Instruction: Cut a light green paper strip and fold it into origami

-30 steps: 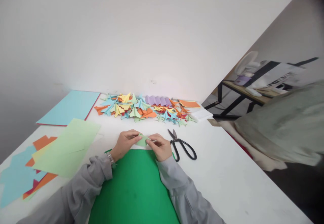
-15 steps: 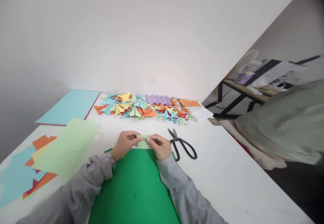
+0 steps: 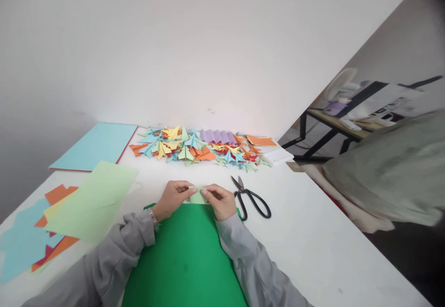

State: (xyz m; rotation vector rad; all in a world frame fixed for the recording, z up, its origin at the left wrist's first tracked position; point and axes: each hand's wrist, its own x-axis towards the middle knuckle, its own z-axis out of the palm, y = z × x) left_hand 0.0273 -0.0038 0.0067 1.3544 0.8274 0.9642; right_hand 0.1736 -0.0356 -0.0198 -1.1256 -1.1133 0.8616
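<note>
Between my two hands a small light green piece of paper (image 3: 197, 197) is held up, its top edge pinched from both sides. My left hand (image 3: 173, 198), with a bracelet at the wrist, grips the left side between thumb and fingers. On the right side, my right hand (image 3: 220, 200) pinches it in the same way. The paper is just above the far edge of a green mat (image 3: 184, 251). Black-handled scissors (image 3: 251, 198) lie to the right of my right hand, blades slightly apart.
Many small folded paper planes (image 3: 187, 147) lie along the wall, beside a purple pleated paper (image 3: 217, 136). Light green sheets (image 3: 93, 200) and coloured scraps (image 3: 26, 233) lie at left, a blue sheet (image 3: 95, 147) behind them. A person in a pale garment (image 3: 385, 172) is at right.
The small green paper has turned to face me more squarely, with its lower part showing more. Both hands have shifted only slightly and keep their pinch.
</note>
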